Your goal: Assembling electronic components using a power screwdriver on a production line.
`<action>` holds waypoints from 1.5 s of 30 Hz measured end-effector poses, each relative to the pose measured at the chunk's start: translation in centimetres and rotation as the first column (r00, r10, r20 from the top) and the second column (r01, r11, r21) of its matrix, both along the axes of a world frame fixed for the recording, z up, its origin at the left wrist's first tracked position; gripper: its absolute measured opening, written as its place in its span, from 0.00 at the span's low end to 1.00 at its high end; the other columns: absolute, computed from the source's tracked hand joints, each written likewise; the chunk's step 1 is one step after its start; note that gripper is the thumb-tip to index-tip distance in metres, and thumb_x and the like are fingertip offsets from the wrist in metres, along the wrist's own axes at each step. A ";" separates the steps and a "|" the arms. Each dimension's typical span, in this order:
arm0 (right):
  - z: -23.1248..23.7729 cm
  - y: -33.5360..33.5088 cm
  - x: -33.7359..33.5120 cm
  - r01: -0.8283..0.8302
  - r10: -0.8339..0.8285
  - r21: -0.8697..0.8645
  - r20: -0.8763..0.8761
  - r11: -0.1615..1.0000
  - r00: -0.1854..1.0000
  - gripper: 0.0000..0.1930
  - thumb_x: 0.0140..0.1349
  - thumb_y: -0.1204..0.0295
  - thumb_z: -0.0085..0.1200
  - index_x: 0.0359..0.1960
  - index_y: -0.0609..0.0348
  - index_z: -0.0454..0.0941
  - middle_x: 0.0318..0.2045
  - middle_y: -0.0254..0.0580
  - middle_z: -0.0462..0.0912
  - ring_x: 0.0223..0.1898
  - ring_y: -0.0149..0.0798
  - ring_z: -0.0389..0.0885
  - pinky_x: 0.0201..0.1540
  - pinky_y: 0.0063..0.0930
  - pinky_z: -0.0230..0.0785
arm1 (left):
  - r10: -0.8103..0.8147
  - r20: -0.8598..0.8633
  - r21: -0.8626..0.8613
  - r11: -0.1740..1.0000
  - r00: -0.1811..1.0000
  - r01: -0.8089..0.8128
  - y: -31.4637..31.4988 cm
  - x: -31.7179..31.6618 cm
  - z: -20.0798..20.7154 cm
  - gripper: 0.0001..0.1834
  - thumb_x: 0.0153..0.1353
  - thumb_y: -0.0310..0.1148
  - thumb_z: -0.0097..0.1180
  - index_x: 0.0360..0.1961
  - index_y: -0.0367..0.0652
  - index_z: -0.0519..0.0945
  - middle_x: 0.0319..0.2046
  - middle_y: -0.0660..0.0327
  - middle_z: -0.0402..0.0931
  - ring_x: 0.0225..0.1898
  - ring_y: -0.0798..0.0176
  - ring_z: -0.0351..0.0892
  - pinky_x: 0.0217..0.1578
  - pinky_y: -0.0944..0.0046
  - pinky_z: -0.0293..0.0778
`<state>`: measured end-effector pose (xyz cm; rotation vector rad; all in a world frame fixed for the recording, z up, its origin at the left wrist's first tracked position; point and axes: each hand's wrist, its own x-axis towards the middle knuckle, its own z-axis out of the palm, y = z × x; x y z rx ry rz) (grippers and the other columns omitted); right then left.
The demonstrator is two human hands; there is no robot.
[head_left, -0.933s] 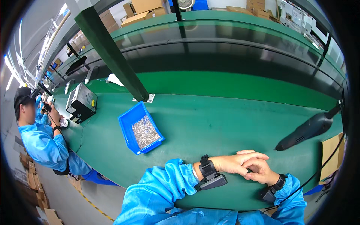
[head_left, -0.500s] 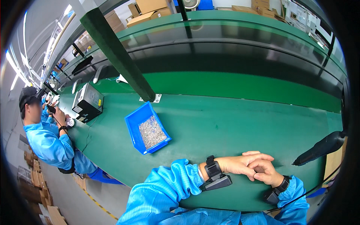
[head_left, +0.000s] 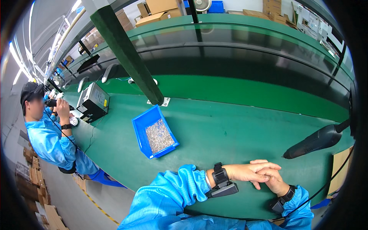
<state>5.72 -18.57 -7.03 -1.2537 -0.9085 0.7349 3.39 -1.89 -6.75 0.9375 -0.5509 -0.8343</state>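
Note:
My left hand (head_left: 245,172) and my right hand (head_left: 276,184) rest against each other above the green workbench (head_left: 222,122), near its front edge. The left one lies across the right, its fingers stretched out and holding nothing. Some right fingers are covered by it; those that show are apart, with no object in them. Right of my hands hangs a black electric screwdriver (head_left: 316,143), its tip angled down to the left and touched by neither hand. A blue plastic bin (head_left: 140,134) stands left of centre, holding many tiny silvery metal parts (head_left: 159,136).
A green post (head_left: 128,57) rises from the bench behind the bin. Farther left stands a black and grey box-shaped device (head_left: 93,102) with a cable. A co-worker in blue (head_left: 50,140) sits at the left, holding a dark tool. A dark conveyor (head_left: 230,61) runs along the back.
My left hand has slid farther over the right, and its fingers now cover more of it. The screwdriver appears shifted left. The co-worker has raised a hand with the dark tool.

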 end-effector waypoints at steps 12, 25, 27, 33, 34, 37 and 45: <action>0.8 0.2 -0.1 0.055 -0.050 -0.049 0.095 0.997 0.994 0.26 0.55 0.46 0.43 0.29 0.61 0.73 0.46 0.54 0.66 0.54 0.51 0.58 0.54 0.49 0.52 | -0.001 0.013 -0.034 0.999 1.000 0.002 -0.1 0.0 -0.2 0.37 0.56 0.46 0.50 0.62 0.48 0.47 0.49 0.63 0.54 0.48 0.65 0.64 0.40 0.68 0.71; 1.1 0.3 0.0 0.049 -0.046 -0.029 0.069 0.998 0.997 0.26 0.56 0.47 0.43 0.32 0.63 0.74 0.39 0.47 0.72 0.56 0.52 0.57 0.54 0.48 0.52 | 0.030 0.033 -0.014 0.999 0.999 -0.029 -0.3 0.0 -0.7 0.37 0.55 0.48 0.51 0.61 0.50 0.49 0.48 0.62 0.57 0.45 0.65 0.68 0.36 0.71 0.73; 1.2 0.3 -0.1 0.038 -0.035 -0.040 0.077 0.998 0.996 0.27 0.55 0.46 0.43 0.32 0.63 0.74 0.39 0.47 0.72 0.56 0.52 0.56 0.53 0.48 0.52 | 0.033 0.024 -0.010 0.999 0.999 -0.033 -0.2 -0.1 -0.5 0.38 0.55 0.48 0.51 0.61 0.49 0.49 0.48 0.62 0.57 0.45 0.65 0.67 0.36 0.71 0.74; 1.6 0.5 -0.4 0.069 -0.065 -0.109 0.044 0.992 0.997 0.29 0.53 0.43 0.42 0.29 0.62 0.75 0.41 0.48 0.71 0.56 0.51 0.57 0.52 0.47 0.54 | 0.064 0.058 -0.009 0.998 0.996 -0.063 0.0 -0.2 -0.1 0.39 0.55 0.46 0.51 0.61 0.43 0.47 0.45 0.61 0.57 0.47 0.65 0.66 0.37 0.69 0.75; 1.5 0.6 -0.2 0.060 -0.055 -0.116 0.048 0.991 0.997 0.29 0.53 0.42 0.42 0.29 0.62 0.75 0.41 0.49 0.70 0.56 0.51 0.56 0.52 0.47 0.54 | 0.062 0.061 -0.012 0.998 0.996 -0.062 0.2 -0.3 -0.1 0.39 0.55 0.45 0.51 0.61 0.42 0.47 0.45 0.61 0.57 0.48 0.65 0.66 0.37 0.69 0.75; 1.8 0.5 -0.4 0.074 -0.067 -0.133 0.054 0.988 0.996 0.30 0.52 0.42 0.43 0.28 0.61 0.74 0.42 0.50 0.70 0.56 0.50 0.56 0.53 0.47 0.53 | 0.045 0.028 -0.040 0.998 0.999 -0.044 -0.1 -0.2 -0.3 0.40 0.55 0.44 0.51 0.61 0.40 0.45 0.46 0.61 0.57 0.49 0.64 0.66 0.37 0.69 0.75; 0.8 0.3 -0.6 0.127 -0.127 -0.097 0.006 0.987 0.992 0.29 0.52 0.42 0.43 0.27 0.61 0.74 0.44 0.52 0.68 0.56 0.49 0.56 0.53 0.47 0.53 | 0.052 0.039 -0.028 0.998 0.998 -0.051 0.0 -0.1 -0.3 0.38 0.55 0.42 0.51 0.61 0.41 0.46 0.46 0.60 0.56 0.49 0.63 0.65 0.37 0.68 0.75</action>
